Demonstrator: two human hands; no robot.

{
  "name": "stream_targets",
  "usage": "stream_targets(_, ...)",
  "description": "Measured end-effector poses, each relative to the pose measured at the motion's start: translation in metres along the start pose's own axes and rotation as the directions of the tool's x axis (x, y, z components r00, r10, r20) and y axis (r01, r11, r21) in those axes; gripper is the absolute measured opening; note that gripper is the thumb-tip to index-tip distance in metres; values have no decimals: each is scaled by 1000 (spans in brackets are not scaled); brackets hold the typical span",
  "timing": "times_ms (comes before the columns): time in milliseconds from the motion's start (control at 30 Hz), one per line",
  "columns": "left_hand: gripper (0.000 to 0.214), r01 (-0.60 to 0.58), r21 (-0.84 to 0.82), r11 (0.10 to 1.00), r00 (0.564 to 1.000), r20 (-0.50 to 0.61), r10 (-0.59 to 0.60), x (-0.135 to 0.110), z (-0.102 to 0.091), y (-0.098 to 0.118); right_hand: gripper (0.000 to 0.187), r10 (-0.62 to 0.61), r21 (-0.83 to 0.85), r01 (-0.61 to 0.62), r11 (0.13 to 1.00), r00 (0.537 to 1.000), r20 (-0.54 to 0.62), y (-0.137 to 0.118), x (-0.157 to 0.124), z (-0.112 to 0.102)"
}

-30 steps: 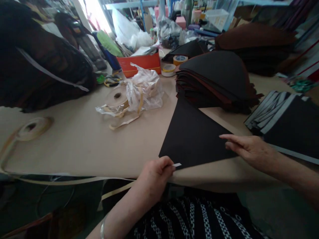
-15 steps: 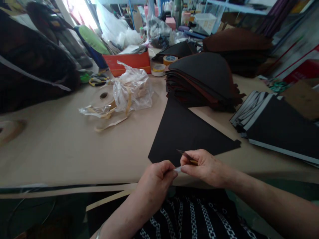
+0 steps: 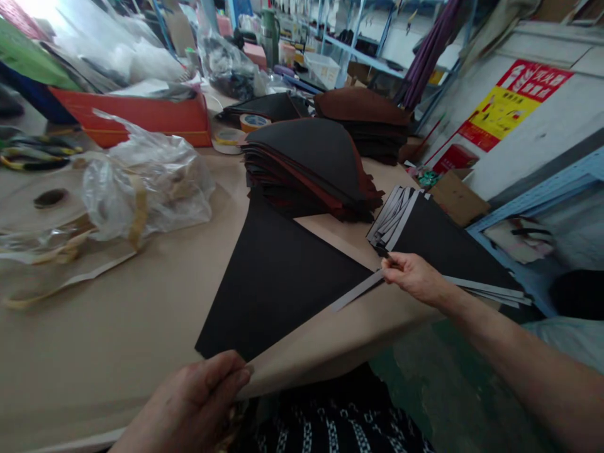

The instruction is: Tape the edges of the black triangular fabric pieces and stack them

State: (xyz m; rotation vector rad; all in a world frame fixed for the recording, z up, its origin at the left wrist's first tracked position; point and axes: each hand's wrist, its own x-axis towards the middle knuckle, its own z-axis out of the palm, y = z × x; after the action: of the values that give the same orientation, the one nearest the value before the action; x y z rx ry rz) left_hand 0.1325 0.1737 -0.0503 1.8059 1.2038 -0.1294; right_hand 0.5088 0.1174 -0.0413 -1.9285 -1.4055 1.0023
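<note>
A black flat panel with a curved side lies on the table in front of me. My right hand is closed at its right corner. A small dark pointed blade sticks out of its fingers. A pale grey strip runs from its fingertips down to the left along the panel's near edge. My left hand is at the panel's near left corner, thumb and fingers pinched together. What lies between them, if anything, is hidden.
A stack of black and brown panels stands behind, with another stack beyond. Grey-edged black panels lie at right. Left are a plastic bag, a tape roll and a red box. Tape rolls sit near the box.
The view has turned right. My hands were together at the panel's near edge; now they are far apart, the right one out at the right corner. The grey strip now shows at full length.
</note>
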Motion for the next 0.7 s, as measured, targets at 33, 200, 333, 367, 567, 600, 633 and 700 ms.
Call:
stream_targets(33,52,4,18,1000,1000,0,-4,2,-1,0,14,30,-37,-31,999,999,-18,9,1,-6)
stream_targets(200,55,11,113,993,1000,-5,-11,12,-5,-3,17,103,-164,-105,981,994,-21,32,5,-5)
stream_targets(333,57,53,146,988,998,16,-56,15,-3,-8,17,96,-208,-99,973,995,-26,31,7,0)
stream_targets(367,57,56,152,987,998,16,-59,16,-3,-9,17,96,-229,-101,968,995,-33,30,7,0)
stream_targets(567,56,24,188,982,999,25,-29,19,-3,-16,17,91,-335,-105,936,994,-58,25,6,-2)
stream_targets(600,55,21,185,982,999,35,-28,20,-3,-17,16,88,-349,-103,932,994,-59,24,6,-1)
stream_targets(633,55,24,187,982,999,39,-32,20,-3,-18,16,84,-362,-100,927,995,-61,24,5,-1)
stream_targets(700,56,51,205,977,997,38,-60,21,-3,-17,15,74,-383,-91,919,995,-60,24,6,0)
